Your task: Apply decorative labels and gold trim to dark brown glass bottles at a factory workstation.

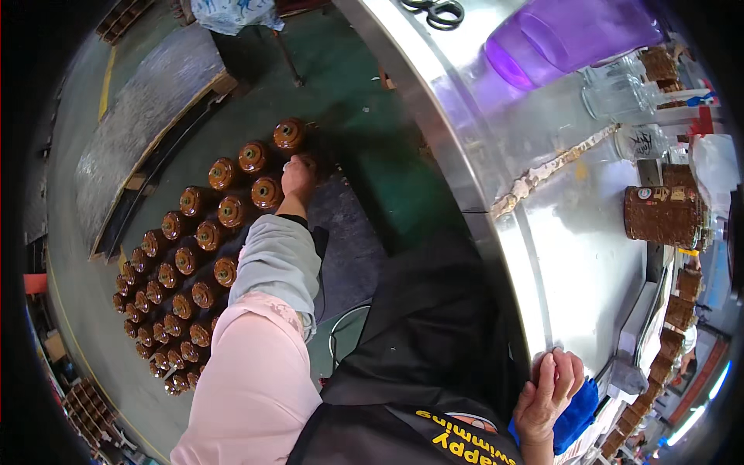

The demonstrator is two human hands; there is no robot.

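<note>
Rows of glossy brown round pieces (pixel 230 211), each with a small greenish centre, stand low on the left. My left hand (pixel 297 183) reaches down to the near right end of these rows, its fingers closed at the top of one brown round piece (pixel 308 164). That piece is dark and partly covered by the hand. On the right, my right hand (pixel 552 391) rests with bent fingers over the edge of a shiny metal table (pixel 573 310), thumb below. A blue cloth (pixel 575 418) lies beside it.
A purple translucent container (pixel 570 39), black-handled scissors (pixel 438 12), clear jars (pixel 620 93) and a brown cylinder (pixel 665 215) sit on the table. A pale rough strip (pixel 550 169) crosses its top. A large grey board (pixel 139 128) lies beyond the brown rows.
</note>
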